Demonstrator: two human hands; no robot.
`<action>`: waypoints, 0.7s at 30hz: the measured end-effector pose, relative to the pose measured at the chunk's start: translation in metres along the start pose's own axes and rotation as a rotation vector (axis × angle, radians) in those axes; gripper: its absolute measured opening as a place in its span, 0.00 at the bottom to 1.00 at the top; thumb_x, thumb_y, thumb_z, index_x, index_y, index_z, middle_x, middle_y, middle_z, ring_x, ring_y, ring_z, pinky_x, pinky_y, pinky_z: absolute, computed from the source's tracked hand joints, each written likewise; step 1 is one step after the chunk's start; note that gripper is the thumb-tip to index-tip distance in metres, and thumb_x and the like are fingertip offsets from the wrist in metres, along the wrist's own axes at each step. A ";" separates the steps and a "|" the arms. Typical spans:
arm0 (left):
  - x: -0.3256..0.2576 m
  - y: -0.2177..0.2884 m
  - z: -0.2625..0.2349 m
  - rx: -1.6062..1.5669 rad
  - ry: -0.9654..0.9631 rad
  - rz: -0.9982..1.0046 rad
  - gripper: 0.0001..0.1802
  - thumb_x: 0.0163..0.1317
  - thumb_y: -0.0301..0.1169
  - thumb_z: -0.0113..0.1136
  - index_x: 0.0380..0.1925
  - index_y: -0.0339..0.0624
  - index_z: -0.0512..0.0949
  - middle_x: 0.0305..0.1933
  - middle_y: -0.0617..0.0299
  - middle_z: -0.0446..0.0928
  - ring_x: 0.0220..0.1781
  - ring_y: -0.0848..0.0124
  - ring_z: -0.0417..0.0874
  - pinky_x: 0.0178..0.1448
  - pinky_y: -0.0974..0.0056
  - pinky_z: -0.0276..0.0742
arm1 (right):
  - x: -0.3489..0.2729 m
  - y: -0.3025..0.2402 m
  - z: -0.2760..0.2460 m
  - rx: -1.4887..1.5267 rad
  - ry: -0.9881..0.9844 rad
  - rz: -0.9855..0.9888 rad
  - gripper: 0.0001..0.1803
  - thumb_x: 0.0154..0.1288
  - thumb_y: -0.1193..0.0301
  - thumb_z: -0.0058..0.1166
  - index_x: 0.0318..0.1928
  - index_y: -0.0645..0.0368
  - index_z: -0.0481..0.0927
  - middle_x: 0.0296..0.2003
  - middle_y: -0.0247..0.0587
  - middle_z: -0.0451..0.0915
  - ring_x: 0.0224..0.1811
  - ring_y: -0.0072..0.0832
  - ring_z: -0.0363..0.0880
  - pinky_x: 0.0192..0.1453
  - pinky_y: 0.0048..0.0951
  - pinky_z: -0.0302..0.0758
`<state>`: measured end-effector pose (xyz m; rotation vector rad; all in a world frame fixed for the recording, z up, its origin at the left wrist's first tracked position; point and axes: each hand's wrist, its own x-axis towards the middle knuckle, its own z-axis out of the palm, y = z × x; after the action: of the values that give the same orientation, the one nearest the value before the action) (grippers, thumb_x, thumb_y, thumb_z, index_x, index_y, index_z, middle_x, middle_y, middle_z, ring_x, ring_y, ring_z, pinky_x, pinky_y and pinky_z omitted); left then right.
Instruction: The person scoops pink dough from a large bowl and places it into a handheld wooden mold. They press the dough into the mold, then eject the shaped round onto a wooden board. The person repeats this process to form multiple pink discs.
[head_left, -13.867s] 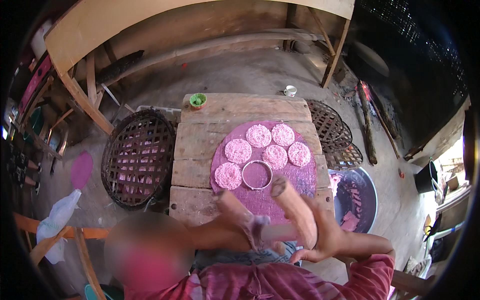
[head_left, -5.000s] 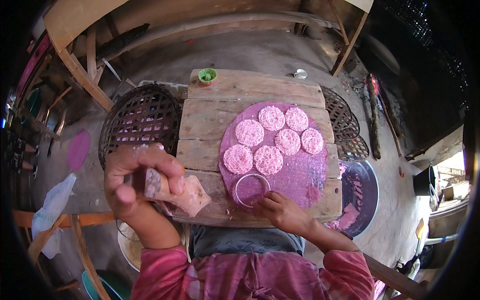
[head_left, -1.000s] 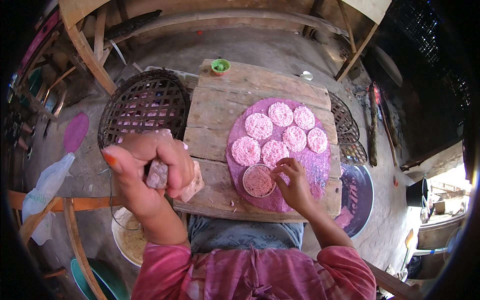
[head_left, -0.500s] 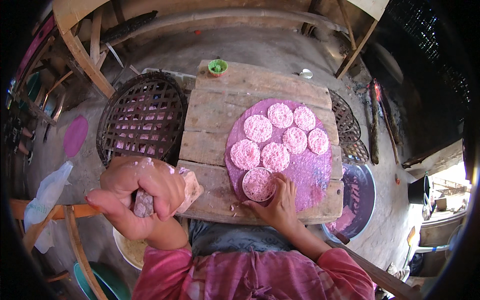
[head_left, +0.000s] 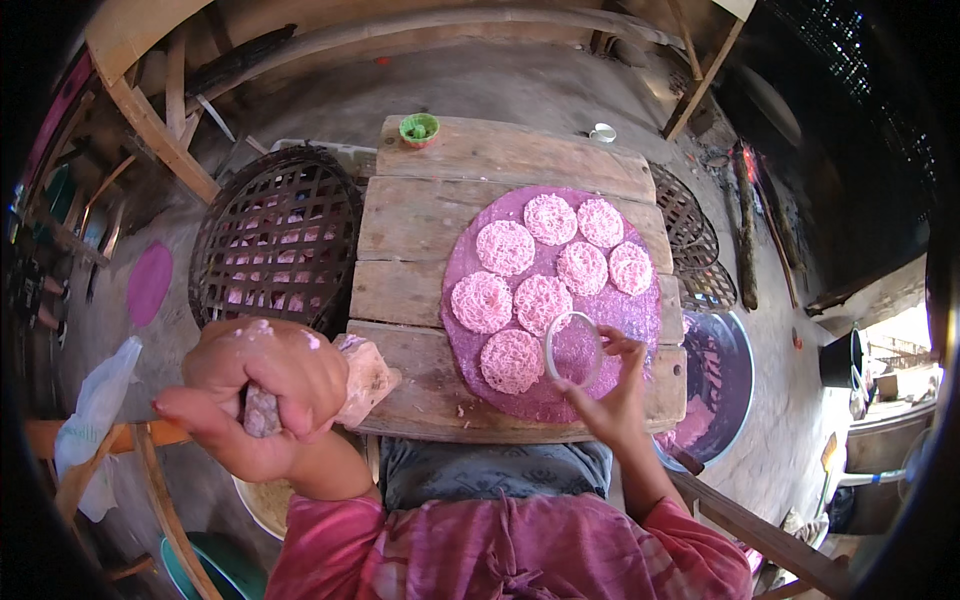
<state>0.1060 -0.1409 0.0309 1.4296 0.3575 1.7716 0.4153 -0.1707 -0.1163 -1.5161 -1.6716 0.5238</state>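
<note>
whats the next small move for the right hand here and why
Probably lower the ring flat onto the bare stretch of purple mat just right of the front pink noodle round: the right hand holds it tilted, only mat shows through it, that patch looks roomy enough, and the left hand grips the wooden tool off to the side.

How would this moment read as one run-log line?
left hand: gripping wooden tool | right hand: holding tilted ring | purple mat: eight pink stringy discs
</note>
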 end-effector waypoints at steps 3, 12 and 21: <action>0.002 -0.001 -0.003 -0.036 -0.024 0.000 0.40 0.73 0.61 0.27 0.14 0.39 0.65 0.09 0.64 0.61 0.07 0.75 0.58 0.11 0.69 0.54 | -0.002 0.013 -0.022 -0.118 -0.067 0.027 0.42 0.45 0.56 0.77 0.52 0.65 0.65 0.52 0.50 0.71 0.51 0.40 0.69 0.58 0.41 0.66; 0.004 -0.009 -0.014 -0.070 -0.064 -0.074 0.38 0.72 0.62 0.29 0.18 0.40 0.65 0.09 0.63 0.62 0.07 0.75 0.56 0.11 0.69 0.52 | -0.026 0.015 -0.022 -0.303 -0.250 -0.085 0.37 0.42 0.57 0.75 0.47 0.62 0.69 0.59 0.50 0.68 0.56 0.47 0.68 0.63 0.46 0.60; 0.026 0.012 -0.007 -0.253 -0.244 -0.116 0.37 0.69 0.66 0.30 0.19 0.45 0.65 0.06 0.65 0.61 0.05 0.73 0.58 0.13 0.68 0.59 | -0.011 -0.017 -0.035 -0.224 -0.231 -0.160 0.42 0.49 0.53 0.71 0.59 0.62 0.68 0.63 0.51 0.65 0.62 0.50 0.64 0.64 0.48 0.60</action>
<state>0.0942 -0.1271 0.0541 1.3926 0.0818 1.4715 0.4310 -0.1915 -0.0860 -1.5055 -2.0694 0.4506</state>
